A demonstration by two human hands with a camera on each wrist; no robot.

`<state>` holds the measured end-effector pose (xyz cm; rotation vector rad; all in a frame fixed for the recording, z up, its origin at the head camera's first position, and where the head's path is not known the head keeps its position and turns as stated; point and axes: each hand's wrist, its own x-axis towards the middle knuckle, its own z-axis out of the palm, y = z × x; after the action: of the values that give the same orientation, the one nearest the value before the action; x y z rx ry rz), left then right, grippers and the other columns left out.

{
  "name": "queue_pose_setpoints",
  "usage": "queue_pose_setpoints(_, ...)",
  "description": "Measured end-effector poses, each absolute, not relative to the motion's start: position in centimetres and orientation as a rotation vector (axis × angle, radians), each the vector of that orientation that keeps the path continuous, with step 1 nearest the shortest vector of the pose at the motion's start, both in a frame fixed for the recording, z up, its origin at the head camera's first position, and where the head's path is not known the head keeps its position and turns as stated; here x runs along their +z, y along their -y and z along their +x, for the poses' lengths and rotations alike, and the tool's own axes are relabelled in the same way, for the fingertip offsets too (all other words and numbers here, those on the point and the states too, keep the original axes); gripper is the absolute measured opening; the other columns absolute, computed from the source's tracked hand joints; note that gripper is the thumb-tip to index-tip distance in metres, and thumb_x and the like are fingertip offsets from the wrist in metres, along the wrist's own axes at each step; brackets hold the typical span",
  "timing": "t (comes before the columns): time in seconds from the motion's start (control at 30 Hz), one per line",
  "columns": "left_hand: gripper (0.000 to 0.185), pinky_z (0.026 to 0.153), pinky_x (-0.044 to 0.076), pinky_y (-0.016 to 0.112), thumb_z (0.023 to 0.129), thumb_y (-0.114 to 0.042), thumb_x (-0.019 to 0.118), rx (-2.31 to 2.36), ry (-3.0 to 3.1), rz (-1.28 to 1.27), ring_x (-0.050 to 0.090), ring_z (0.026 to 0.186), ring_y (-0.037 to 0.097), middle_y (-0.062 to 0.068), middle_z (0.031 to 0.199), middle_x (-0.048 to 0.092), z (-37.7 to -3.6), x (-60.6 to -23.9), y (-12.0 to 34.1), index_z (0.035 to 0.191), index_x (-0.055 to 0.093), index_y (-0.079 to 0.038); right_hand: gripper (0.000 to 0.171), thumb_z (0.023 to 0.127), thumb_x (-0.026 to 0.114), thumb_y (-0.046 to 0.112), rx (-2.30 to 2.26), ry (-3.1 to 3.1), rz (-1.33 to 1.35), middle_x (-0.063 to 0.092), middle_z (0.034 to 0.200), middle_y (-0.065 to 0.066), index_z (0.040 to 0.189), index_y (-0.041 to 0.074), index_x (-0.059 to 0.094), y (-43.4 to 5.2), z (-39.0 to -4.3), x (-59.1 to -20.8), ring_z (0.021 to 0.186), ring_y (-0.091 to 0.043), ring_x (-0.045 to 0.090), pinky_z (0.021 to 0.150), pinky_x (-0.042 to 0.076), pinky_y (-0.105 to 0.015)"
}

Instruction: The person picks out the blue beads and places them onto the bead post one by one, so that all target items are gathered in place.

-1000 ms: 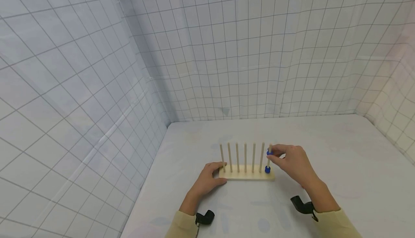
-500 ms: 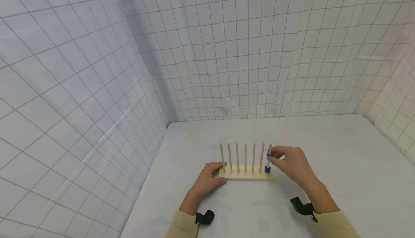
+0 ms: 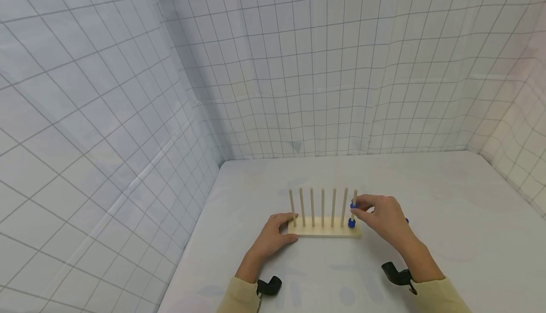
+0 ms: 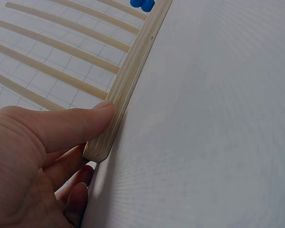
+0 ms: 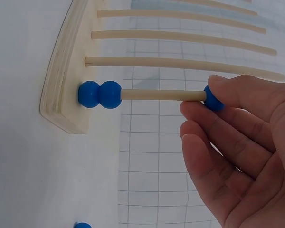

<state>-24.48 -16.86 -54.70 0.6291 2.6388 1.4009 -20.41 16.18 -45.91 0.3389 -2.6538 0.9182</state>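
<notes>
Right hand (image 5: 237,156) pinching round blue bead (image 5: 213,100) on smooth wooden peg (image 5: 161,95), left hand (image 4: 33,161) gripping plywood base (image 4: 128,85)

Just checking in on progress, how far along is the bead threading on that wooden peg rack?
Two round blue beads sit at the rightmost peg's base. The right hand pinches a third blue bead partway down it; the left hand steadies the pale wooden peg rack. Six pegs stand bare.
</notes>
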Motion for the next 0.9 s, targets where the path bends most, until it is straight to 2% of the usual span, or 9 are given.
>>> queue_pose_setpoints(0.9, 0.057, 0.11, 0.035, 0.051, 0.086, -0.027, 0.081, 1.411, -2.629, 0.619, 0.042, 0.133, 0.026, 0.001, 0.139, 0.056, -24.4, -54.8, 16.9, 0.138, 0.062, -0.018, 0.017, 0.084, 0.082, 0.017, 0.943, 2.663, 0.327, 0.072, 0.08, 0.01, 0.099, 0.012, 0.077, -16.3, -20.7, -47.4, 0.08, -0.019, 0.067, 0.065, 0.052, -0.035)
